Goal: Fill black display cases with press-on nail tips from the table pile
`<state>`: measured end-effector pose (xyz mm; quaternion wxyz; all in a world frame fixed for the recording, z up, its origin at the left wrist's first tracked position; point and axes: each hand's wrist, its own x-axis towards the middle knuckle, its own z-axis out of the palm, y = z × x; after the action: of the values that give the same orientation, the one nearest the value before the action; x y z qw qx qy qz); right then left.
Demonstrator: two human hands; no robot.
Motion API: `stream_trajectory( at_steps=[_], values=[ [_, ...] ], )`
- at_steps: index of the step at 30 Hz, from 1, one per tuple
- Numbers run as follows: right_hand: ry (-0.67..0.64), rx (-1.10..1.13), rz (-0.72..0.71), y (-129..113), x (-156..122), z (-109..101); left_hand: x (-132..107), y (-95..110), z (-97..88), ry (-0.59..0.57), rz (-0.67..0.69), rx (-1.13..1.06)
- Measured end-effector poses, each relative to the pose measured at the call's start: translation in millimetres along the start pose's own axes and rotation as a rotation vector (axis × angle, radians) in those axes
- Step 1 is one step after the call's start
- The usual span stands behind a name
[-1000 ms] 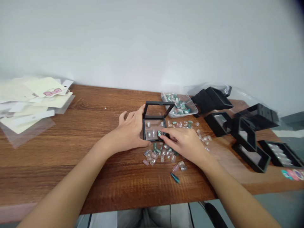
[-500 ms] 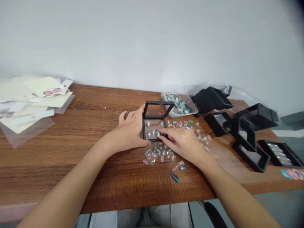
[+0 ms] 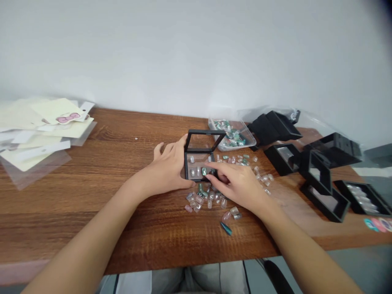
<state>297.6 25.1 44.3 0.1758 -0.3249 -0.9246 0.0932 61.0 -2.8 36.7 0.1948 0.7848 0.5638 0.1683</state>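
Observation:
A small black display case stands with its clear-windowed lid tipped up. Several press-on nails lie inside, among them a green nail in the front row and a clear nail to its left. My left hand grips the case's left side, thumb at the front corner and forefinger up by the lid. Over the case's right part is my right hand, its forefinger and thumb apart beside the green nail, with nothing visible between them. Part of the case's right side is hidden under this hand.
Loose nails and a dark teal pointed nail lie in front. Behind stands a clear plastic tub of nails. More black cases crowd the right. Cards and clear sleeves are piled at the far left.
My right forefinger and thumb have parted from the green nail, which now sits in the case. My left hand stays in place on the case.

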Motion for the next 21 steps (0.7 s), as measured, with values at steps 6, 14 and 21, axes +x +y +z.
stream_trajectory(
  at_steps=[6, 14, 21],
  values=[
    [0.007, 0.133, -0.149, -5, -3, -3, 0, -6, 0.4, 0.048, -0.005, 0.032],
    [-0.313, 0.095, -0.232, -12, -8, 1, 1, -9, -0.2, 0.050, -0.036, 0.040],
    [-0.300, 0.035, -0.208, -9, -6, -1, 1, -9, -1.0, 0.044, -0.034, 0.031]
  ],
)
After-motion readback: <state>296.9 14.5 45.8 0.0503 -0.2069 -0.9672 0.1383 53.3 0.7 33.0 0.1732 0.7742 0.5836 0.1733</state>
